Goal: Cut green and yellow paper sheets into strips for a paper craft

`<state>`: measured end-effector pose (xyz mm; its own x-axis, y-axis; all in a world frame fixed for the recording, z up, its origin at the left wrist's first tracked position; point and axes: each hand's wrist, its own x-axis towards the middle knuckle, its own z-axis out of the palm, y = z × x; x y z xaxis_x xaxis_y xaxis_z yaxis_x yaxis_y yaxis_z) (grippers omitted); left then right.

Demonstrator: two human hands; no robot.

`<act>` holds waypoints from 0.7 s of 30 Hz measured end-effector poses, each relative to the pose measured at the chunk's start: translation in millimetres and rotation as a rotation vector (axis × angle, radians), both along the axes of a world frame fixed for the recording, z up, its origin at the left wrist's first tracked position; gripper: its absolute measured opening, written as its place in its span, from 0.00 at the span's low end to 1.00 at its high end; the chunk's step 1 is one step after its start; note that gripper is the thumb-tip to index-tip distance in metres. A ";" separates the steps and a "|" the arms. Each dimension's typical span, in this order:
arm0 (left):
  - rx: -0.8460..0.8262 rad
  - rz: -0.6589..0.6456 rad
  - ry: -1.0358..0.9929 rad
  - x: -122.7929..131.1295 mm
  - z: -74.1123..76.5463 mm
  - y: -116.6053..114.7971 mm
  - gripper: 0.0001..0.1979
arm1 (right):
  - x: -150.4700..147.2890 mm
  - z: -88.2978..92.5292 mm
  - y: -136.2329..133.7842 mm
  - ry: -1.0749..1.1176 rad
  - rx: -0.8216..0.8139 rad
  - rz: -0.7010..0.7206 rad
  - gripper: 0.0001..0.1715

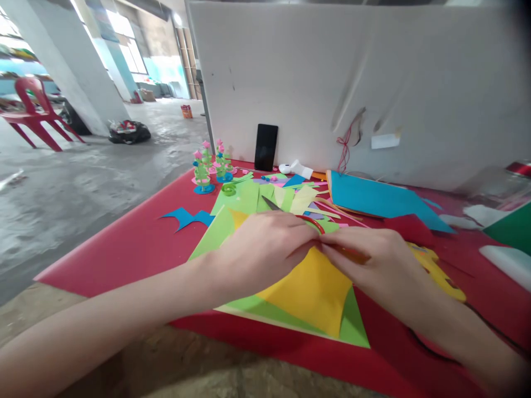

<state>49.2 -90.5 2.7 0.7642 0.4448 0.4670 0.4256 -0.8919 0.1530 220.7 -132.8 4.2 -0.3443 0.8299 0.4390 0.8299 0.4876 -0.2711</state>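
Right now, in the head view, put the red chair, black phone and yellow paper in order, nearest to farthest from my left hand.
1. Yellow paper: just below your left hand.
2. Black phone: farther back, upright by the white panel.
3. Red chair: far left, in the background.

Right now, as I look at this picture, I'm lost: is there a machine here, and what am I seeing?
No machine: these are a person's bare hands, the left and the right. There is one picture, taken by a camera worn on the person's head, looking forward and down.

The hands meet over a yellow sheet, which lies on green paper. Exactly what they pinch is too hidden to tell. Scissors show just beyond the left hand; whether they are held is unclear.

The red tabletop also holds small green decorations topped with pink, blue card and a yellow tool. Behind, a dark phone-like slab leans upright.
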 end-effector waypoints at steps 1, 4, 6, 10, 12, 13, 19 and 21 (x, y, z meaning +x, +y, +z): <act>0.003 0.008 -0.004 0.5 -1.0 0.1 0.10 | -1.9 -1.2 -0.9 0.001 0.013 -0.003 0.09; -0.002 0.041 -0.023 -2.3 -1.6 6.5 0.08 | -3.3 -3.8 -1.3 0.000 0.046 -0.004 0.10; -0.003 0.081 -0.038 -7.7 -1.2 17.0 0.08 | 0.2 -3.0 0.1 -0.004 0.079 -0.027 0.10; -0.033 0.242 0.018 -24.0 1.4 46.6 0.08 | 16.5 4.7 5.7 0.036 0.170 -0.161 0.08; -0.084 0.260 -0.013 -29.6 2.9 57.1 0.08 | 24.5 8.0 9.1 0.053 0.188 -0.192 0.07; -0.110 0.239 -0.046 -30.3 3.3 59.1 0.08 | 26.8 8.5 10.6 0.055 0.185 -0.188 0.07; -0.168 -0.059 -0.159 -9.5 -5.2 31.7 0.09 | 12.7 -1.8 8.7 0.000 0.162 -0.054 0.08; -0.157 -0.065 -0.164 -3.4 -8.9 20.7 0.09 | 5.0 -5.5 4.9 -0.022 0.151 -0.010 0.09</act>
